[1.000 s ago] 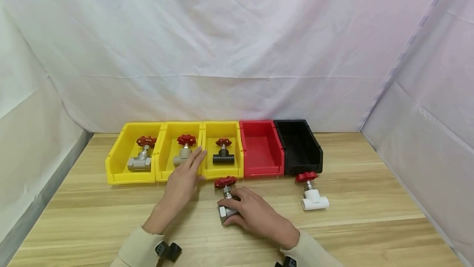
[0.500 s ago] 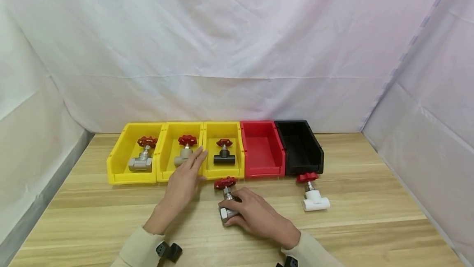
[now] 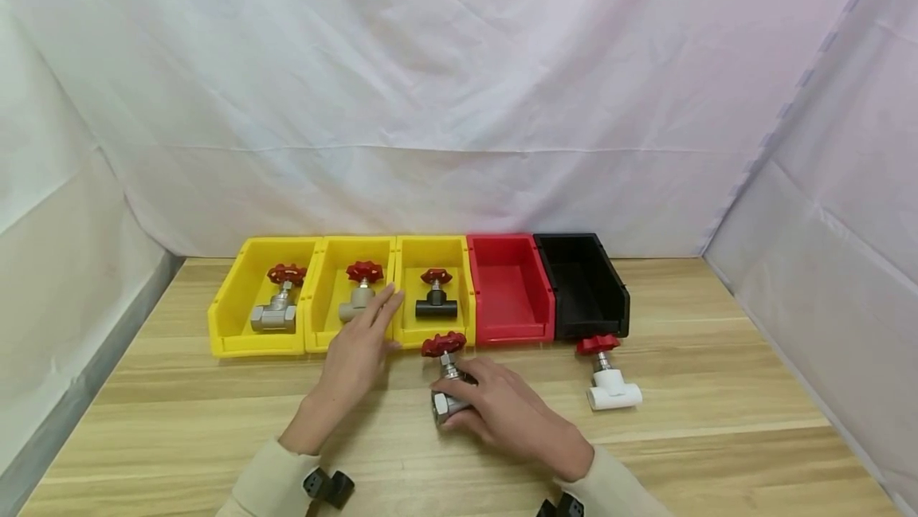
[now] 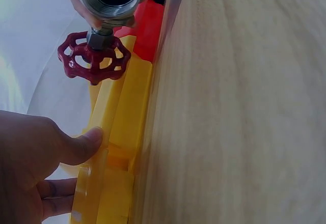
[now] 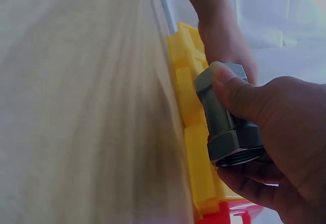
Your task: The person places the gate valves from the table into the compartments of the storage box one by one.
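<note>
My right hand [image 3: 511,409] grips a metal gate valve [image 3: 442,407] by its body, in front of the third yellow bin. Its red handwheel [image 3: 443,344] points toward the bins. Thumb and fingers sit on either side of the metal body [image 5: 216,114] in the right wrist view, and the valve appears raised off the table. My left hand [image 3: 355,354] rests at the front of the second and third yellow bins, with fingers extended over their shared wall. In the left wrist view its thumb [image 4: 86,145] touches the yellow front edge [image 4: 109,142].
Three yellow bins hold a metal valve [image 3: 274,316], a beige valve [image 3: 356,306] and a black valve [image 3: 436,307]. A red bin [image 3: 511,332] and a black bin [image 3: 591,327] complete the row. A white tee valve [image 3: 614,393] lies before the black bin on the wooden table [image 3: 717,437].
Over the last half second my right hand has shifted slightly to the right and tilted the held valve, its handwheel rising toward the third bin. My left hand has stayed put.
</note>
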The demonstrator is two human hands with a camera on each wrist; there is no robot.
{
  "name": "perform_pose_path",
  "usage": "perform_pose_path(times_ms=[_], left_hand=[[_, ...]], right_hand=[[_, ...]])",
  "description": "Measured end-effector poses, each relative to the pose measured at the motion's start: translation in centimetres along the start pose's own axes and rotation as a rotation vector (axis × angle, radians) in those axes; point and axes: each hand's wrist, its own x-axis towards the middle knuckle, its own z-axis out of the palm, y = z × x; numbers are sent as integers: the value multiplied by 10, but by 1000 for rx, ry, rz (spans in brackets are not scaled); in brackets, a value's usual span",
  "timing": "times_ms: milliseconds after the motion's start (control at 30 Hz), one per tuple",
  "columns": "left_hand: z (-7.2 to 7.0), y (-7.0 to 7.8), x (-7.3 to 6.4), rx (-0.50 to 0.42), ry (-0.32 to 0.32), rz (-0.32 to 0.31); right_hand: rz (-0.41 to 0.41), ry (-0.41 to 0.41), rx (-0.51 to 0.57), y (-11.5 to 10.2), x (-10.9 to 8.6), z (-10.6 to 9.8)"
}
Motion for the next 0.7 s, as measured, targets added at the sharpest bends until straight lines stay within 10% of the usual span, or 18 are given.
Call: perform_pose_path(times_ms=[700], left_hand=[[2,-1,-1,-3,5,-2]], right_hand=[[-19,106,-81,8,1,-25]])
